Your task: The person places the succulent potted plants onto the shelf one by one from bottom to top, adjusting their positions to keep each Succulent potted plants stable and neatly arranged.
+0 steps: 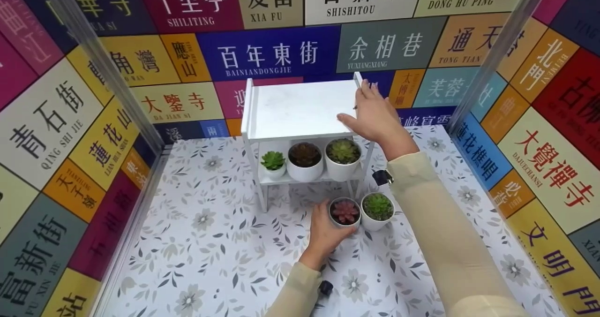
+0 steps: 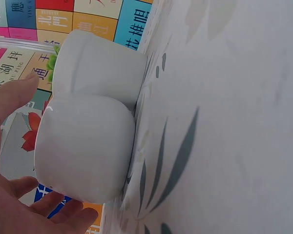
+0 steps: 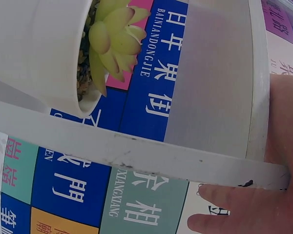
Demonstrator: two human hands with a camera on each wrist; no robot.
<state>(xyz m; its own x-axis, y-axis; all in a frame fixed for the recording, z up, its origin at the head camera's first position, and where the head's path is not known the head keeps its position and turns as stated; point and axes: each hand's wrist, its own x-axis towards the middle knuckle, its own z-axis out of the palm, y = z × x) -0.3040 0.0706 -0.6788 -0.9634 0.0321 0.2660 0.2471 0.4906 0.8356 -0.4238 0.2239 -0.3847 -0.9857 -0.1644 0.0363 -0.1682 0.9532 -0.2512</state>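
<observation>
A white two-tier plant stand (image 1: 300,108) stands at the back. My right hand (image 1: 372,113) grips its upper right side, thumb over the top board and fingers along the outer edge. In the right wrist view part of this hand (image 3: 288,195) shows at the stand's frame (image 3: 136,153). In front, my left hand (image 1: 326,232) is spread around a small white pot with a red succulent (image 1: 345,211), which stands on the table. The left wrist view shows gaps between the thumb and fingers (image 2: 80,217) and this pot (image 2: 85,148). A green succulent pot (image 1: 377,211) touches its right side.
On the lower tier sit a small bright green succulent (image 1: 273,162), a dark brown one (image 1: 304,160) and a pale green one (image 1: 343,157), all in white pots. A floral cloth (image 1: 225,246) covers the table. Panels with printed signs (image 1: 281,54) enclose the sides and back.
</observation>
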